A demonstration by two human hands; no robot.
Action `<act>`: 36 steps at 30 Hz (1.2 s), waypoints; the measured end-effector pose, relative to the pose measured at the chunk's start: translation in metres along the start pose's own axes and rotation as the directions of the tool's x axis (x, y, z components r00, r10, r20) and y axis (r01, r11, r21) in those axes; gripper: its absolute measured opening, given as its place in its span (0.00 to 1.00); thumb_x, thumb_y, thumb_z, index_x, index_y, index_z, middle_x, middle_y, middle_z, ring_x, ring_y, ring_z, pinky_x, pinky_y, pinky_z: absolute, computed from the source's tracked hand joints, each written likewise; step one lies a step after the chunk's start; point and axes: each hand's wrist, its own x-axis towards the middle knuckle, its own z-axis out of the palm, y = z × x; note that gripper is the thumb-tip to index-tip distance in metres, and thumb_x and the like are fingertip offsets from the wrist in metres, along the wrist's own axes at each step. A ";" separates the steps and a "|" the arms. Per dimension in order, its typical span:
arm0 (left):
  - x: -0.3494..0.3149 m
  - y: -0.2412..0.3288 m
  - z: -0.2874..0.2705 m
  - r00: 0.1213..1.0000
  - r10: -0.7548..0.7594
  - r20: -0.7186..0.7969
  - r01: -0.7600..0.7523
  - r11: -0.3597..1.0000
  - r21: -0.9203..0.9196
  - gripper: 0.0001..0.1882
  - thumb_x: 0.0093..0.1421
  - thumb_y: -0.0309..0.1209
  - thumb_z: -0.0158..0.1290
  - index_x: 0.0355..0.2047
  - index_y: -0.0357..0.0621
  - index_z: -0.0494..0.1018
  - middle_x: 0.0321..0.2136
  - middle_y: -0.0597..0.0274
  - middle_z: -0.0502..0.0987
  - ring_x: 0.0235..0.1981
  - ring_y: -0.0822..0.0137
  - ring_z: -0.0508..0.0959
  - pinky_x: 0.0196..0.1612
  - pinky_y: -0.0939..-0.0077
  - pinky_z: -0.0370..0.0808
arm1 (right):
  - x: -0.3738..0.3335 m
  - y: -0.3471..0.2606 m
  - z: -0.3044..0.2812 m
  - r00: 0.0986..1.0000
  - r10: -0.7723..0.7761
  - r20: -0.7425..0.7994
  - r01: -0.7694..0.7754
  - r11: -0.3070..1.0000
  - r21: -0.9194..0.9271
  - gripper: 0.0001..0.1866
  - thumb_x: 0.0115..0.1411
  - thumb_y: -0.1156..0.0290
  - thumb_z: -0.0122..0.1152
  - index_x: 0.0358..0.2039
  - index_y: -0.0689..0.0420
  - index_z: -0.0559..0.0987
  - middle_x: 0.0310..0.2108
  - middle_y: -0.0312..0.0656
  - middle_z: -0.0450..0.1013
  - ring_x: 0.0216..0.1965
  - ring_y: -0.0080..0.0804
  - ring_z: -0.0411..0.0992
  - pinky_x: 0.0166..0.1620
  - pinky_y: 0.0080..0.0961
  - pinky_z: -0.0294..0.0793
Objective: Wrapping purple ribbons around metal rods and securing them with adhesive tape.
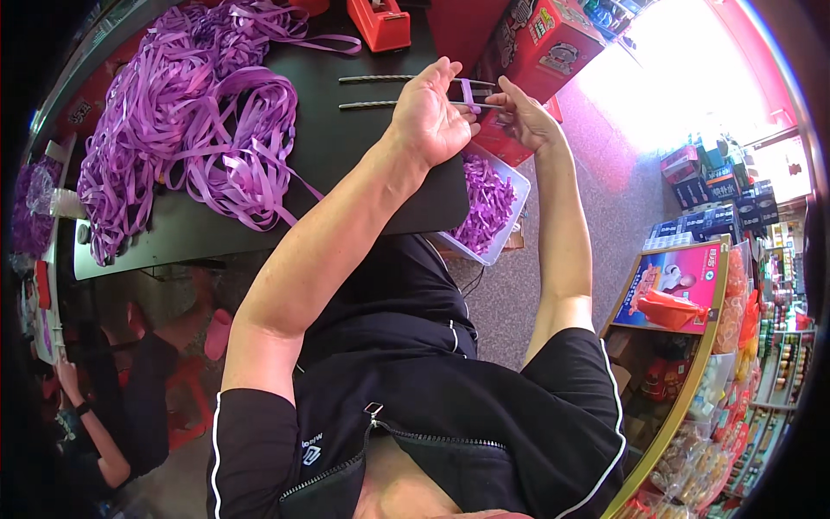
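Note:
Two thin twisted metal rods [370, 105] stick out side by side past the right end of the black table. A purple ribbon [468, 93] is looped around both near their right ends. My left hand [428, 117] lies across the rods, palm turned up and fingers apart, its fingertips close to the loop. Just right of the loop, my right hand [529, 121] has its fingers pinched together, seemingly on the ribbon beside the rod ends; the exact grip is too small to make out. Below the hands, a clear plastic bin [520, 186] contains many short folded purple ribbon pieces [486, 203].
A big tangled heap of purple ribbon [186, 104] covers the left of the black table [346, 164]. A red tape dispenser [380, 24] stands at the back. Cartons [553, 43] rise behind my right hand, with shop shelves [778, 372] to the right. Another person's arm [97, 432] shows at lower left.

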 end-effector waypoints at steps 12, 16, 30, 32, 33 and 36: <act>-0.001 0.002 0.000 1.000 0.004 -0.016 -0.005 1.000 -0.017 0.35 0.64 0.48 0.39 0.66 0.53 0.41 0.61 0.24 0.25 0.66 0.40 0.28 0.65 0.51 0.26 | 0.016 0.014 0.004 0.982 0.055 0.180 -0.064 0.997 0.045 0.12 0.51 0.64 0.65 0.33 0.57 0.80 0.28 0.36 0.75 0.26 0.21 0.69 0.31 0.17 0.66; -0.002 0.000 0.005 1.000 0.003 -0.028 -0.004 0.999 -0.038 0.35 0.64 0.48 0.39 0.67 0.52 0.40 0.61 0.26 0.23 0.66 0.41 0.26 0.65 0.52 0.27 | 0.031 0.043 0.021 0.913 0.146 0.381 -0.265 0.922 0.282 0.12 0.54 0.67 0.61 0.38 0.57 0.78 0.35 0.43 0.77 0.36 0.32 0.75 0.43 0.28 0.73; 0.001 0.000 -0.002 1.000 0.019 -0.012 -0.019 1.000 -0.007 0.36 0.65 0.48 0.39 0.66 0.50 0.39 0.61 0.26 0.24 0.66 0.39 0.29 0.66 0.52 0.29 | 0.052 0.082 0.059 0.608 -0.411 0.680 -0.538 0.416 0.733 0.15 0.60 0.67 0.55 0.45 0.61 0.71 0.42 0.55 0.72 0.41 0.39 0.75 0.45 0.35 0.77; 0.002 0.001 -0.004 1.000 0.014 -0.008 -0.014 1.000 -0.009 0.36 0.65 0.48 0.39 0.66 0.50 0.39 0.61 0.26 0.24 0.66 0.39 0.29 0.66 0.52 0.29 | 0.048 0.074 0.064 0.518 -0.476 0.710 -0.585 0.409 0.701 0.18 0.61 0.64 0.55 0.46 0.63 0.70 0.43 0.56 0.72 0.42 0.40 0.74 0.46 0.35 0.76; 0.002 0.001 -0.005 1.000 0.023 0.002 -0.023 1.000 -0.008 0.36 0.65 0.47 0.39 0.66 0.50 0.39 0.61 0.26 0.24 0.66 0.39 0.30 0.66 0.52 0.29 | 0.045 0.065 0.067 0.458 -0.427 0.779 -0.665 0.417 0.620 0.20 0.61 0.62 0.54 0.46 0.65 0.70 0.44 0.56 0.72 0.43 0.40 0.74 0.47 0.35 0.76; 0.004 0.002 -0.008 0.999 0.028 0.017 -0.028 1.000 -0.014 0.36 0.64 0.47 0.39 0.67 0.51 0.38 0.61 0.26 0.24 0.66 0.39 0.29 0.66 0.52 0.29 | 0.044 0.063 0.071 0.409 -0.418 0.811 -0.712 0.409 0.570 0.24 0.63 0.58 0.52 0.46 0.69 0.69 0.45 0.56 0.71 0.45 0.43 0.73 0.49 0.34 0.74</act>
